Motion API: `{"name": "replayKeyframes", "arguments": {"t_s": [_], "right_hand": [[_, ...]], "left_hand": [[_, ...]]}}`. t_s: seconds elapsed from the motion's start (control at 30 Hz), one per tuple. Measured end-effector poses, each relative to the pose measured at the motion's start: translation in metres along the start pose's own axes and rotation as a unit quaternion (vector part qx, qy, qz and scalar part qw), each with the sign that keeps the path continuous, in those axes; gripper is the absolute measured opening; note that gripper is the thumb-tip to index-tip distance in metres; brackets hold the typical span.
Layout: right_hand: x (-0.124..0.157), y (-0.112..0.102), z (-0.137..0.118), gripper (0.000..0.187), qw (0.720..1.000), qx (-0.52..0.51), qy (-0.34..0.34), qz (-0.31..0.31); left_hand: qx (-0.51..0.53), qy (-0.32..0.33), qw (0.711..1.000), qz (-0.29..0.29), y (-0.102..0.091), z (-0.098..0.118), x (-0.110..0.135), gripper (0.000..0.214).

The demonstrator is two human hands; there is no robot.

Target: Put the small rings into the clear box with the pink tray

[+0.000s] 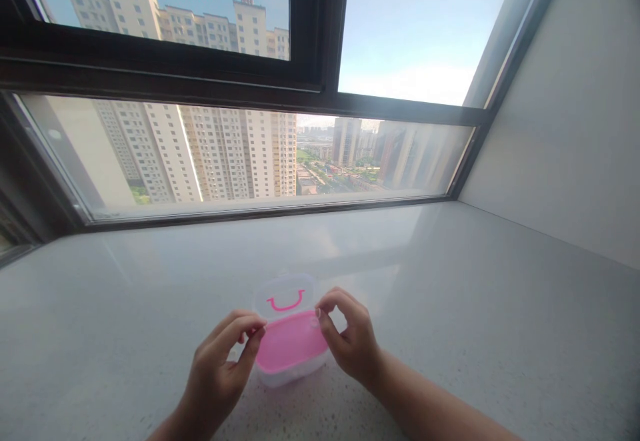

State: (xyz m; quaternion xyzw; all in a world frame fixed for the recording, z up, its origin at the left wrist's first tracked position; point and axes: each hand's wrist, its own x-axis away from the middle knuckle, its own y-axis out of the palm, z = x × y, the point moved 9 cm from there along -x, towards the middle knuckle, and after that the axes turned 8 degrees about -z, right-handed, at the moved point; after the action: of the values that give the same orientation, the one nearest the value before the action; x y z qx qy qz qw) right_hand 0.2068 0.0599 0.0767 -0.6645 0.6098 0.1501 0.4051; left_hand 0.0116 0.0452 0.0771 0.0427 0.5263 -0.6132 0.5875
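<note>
A small clear plastic box (290, 377) rests on the pale speckled sill, with a pink inner tray (291, 344) sitting in its top. Its clear lid (263, 289), fitted with a pink handle (287, 307), lies tipped back on the far side. My left hand (216, 364) pinches the tray's far left corner between thumb and fingers. On the other side, my right hand (354, 334) has thumb and forefinger closed at the tray's far right corner. The tray looks bare inside; what lies beneath it is hidden.
The wide sill (475, 334) stretches around the box. A dark-framed window (320, 97) runs along the back, with tall buildings (225, 151) outside. At the right stands a plain white wall (565, 127).
</note>
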Motion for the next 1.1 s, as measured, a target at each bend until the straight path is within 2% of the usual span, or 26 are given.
{"name": "replayKeyframes", "arguments": {"t_s": [0.27, 0.87, 1.1], "right_hand": [[0.000, 0.000, -0.001, 0.011, 1.000, 0.002, 0.000, -0.004], [0.000, 0.001, 0.000, 0.012, 1.000, 0.002, 0.006, -0.005], [-0.001, 0.002, -0.001, 0.012, 1.000, 0.007, -0.002, -0.008]], "left_hand": [[0.006, -0.012, 1.000, -0.002, 0.002, -0.004, 0.002, 0.008], [0.017, -0.001, 1.000, -0.007, 0.003, 0.001, 0.001, 0.010], [-0.002, 0.039, 0.999, -0.019, 0.006, 0.010, 0.001, 0.013]]}}
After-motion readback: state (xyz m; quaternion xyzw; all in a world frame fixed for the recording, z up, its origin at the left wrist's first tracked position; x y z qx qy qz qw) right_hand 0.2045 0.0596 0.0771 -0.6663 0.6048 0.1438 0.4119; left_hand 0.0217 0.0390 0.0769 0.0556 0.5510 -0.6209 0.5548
